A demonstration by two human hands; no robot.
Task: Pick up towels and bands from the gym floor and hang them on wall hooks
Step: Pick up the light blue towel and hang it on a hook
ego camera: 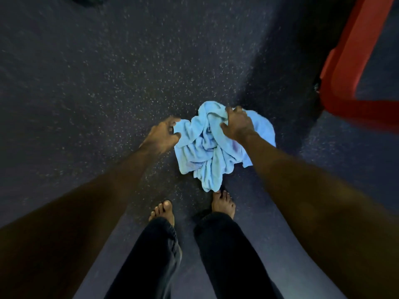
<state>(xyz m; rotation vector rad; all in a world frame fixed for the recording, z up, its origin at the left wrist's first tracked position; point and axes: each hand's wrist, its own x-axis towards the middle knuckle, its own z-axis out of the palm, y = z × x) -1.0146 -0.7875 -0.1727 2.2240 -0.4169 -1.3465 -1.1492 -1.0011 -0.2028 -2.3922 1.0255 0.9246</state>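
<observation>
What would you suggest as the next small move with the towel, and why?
Probably lift it straight up: the left hand pinches the left edge of the blue towel, the right hand grips its upper folds, and most of it appears to lie crumpled on the floor.

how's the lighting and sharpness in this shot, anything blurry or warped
Head view: dim overall, with the light blue towel the brightest thing. Head view: the red frame at the right edge is soft and blurred. Head view: the speckled floor smears into streaks toward the edges.
</observation>
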